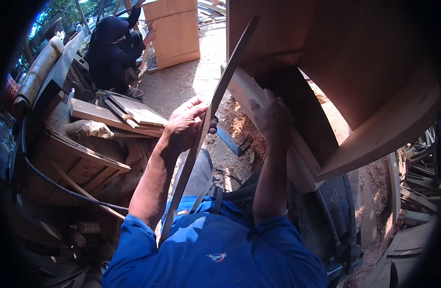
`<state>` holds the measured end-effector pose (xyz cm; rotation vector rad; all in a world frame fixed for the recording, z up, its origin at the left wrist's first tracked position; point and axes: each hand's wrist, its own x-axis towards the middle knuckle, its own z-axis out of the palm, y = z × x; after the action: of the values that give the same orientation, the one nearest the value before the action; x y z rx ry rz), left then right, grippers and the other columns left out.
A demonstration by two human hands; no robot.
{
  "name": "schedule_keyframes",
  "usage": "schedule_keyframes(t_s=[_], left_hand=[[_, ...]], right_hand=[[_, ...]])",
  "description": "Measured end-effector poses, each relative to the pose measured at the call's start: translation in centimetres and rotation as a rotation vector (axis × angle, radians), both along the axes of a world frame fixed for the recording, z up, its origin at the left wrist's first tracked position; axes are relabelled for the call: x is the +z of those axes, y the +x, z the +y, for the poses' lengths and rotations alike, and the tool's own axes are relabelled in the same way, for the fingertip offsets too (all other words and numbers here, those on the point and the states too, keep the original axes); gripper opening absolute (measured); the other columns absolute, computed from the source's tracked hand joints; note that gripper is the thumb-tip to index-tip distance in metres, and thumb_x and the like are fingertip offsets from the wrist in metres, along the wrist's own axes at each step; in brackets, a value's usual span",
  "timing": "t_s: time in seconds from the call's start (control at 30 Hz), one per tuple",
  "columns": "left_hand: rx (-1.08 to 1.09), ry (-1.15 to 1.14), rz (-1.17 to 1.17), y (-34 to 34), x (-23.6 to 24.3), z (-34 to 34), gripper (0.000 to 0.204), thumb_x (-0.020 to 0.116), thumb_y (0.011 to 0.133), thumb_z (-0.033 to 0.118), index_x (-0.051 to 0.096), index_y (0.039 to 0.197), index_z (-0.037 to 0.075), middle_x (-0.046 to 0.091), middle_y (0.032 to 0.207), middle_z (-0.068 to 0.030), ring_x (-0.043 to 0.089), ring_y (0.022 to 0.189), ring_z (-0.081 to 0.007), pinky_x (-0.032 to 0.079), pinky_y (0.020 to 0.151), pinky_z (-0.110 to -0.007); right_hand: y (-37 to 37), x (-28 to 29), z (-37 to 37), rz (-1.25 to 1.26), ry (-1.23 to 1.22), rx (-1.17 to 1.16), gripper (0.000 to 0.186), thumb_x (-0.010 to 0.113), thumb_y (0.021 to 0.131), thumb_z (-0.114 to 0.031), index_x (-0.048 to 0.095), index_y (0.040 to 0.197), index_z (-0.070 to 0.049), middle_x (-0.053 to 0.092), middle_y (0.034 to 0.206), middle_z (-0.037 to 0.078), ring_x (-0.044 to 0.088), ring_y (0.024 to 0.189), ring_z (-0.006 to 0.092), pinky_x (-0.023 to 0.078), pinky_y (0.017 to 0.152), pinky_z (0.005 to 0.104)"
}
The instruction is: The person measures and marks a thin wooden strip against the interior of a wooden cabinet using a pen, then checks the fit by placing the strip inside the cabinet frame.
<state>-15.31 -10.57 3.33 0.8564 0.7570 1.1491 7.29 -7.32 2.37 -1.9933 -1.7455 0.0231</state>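
Strip (205, 126) in the left hand (187, 124), long and narrow, wood by the look of it; dark for most of its run, pale where sun catches it near the fingers. It is up off the ground, in front of the body, between the left forearm and the rail (302, 161). Left hand pinches it near mid-length, thumb and forefinger on the upper side, other fingertips showing past the far edge. Long axis slants from lower left to upper right: near end down by the blue shirt (215, 245), far end pointing forward and rightward, across the front of the cabinet (273, 33). A slight bow shows; whether it is in the wood or from the lens cannot be told. Handling, as judged: light, stiff across its width, springy along its length, liable to whip at the tips and to snap if bent hard; dry faces, so little slip, though raw edges may splinter. Best hold is near the middle, where it balances, with a second hold toward one end to steady it. Right hand (274, 115) lies over the rail at the cabinet's edge, thumb apart from the fingers; how tightly it grips cannot be told, the underside being hidden. Shavings (244, 122) lie on the ground between the hands.
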Motion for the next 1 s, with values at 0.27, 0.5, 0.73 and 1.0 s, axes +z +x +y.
schedule_keyframes(t_s=[0.27, 0.5, 0.73, 1.0], left_hand=[[-0.139, 0.132, -0.141, 3.3, 1.7, 1.4, 0.029, 0.059, 0.101, 0.019, 0.054, 0.122, -0.002, 0.065, 0.088, -0.0098, 0.067, 0.077, -0.0171, 0.058, 0.073, -0.032], [-0.112, 0.456, -0.085, 3.8, 5.7, 0.1, 0.041, 0.057, 0.101, 0.017, 0.052, 0.136, -0.005, 0.062, 0.097, -0.0096, 0.056, 0.077, -0.0144, 0.049, 0.068, -0.029], [-0.162, 0.494, -0.195, 2.5, 3.8, 0.3, 0.039, 0.052, 0.106, 0.023, 0.054, 0.137, 0.001, 0.057, 0.085, -0.0024, 0.054, 0.066, -0.01, 0.046, 0.056, -0.025], [0.205, 0.486, 0.062, 4.6, 1.8, 0.3, 0.033, 0.048, 0.107, 0.022, 0.055, 0.132, 0.001, 0.054, 0.075, 0.0012, 0.048, 0.058, -0.0059, 0.044, 0.053, -0.023]], right_hand=[[0.4, -1.4, -0.1, -0.067, 0.116, 0.021, 0.055, 0.069, 0.088, -0.048, 0.058, 0.128, -0.012, 0.068, 0.102, 0.021, 0.071, 0.094, 0.0367, 0.057, 0.082, 0.0482], [0.4, -1.2, 0.1, -0.092, 0.106, -0.006, 0.06, 0.073, 0.086, -0.04, 0.051, 0.134, -0.012, 0.069, 0.101, 0.019, 0.071, 0.093, 0.0359, 0.058, 0.08, 0.0458], [0.6, -0.8, 0.4, -0.068, 0.035, -0.031, 0.063, 0.071, 0.088, -0.039, 0.049, 0.14, -0.014, 0.068, 0.108, 0.019, 0.071, 0.098, 0.0363, 0.056, 0.086, 0.0489], [0.5, -1.7, 0.4, -0.096, 0.212, 0.117, 0.041, 0.068, 0.09, -0.033, 0.055, 0.119, -0.008, 0.069, 0.102, 0.021, 0.067, 0.095, 0.0432, 0.054, 0.079, 0.0519]])
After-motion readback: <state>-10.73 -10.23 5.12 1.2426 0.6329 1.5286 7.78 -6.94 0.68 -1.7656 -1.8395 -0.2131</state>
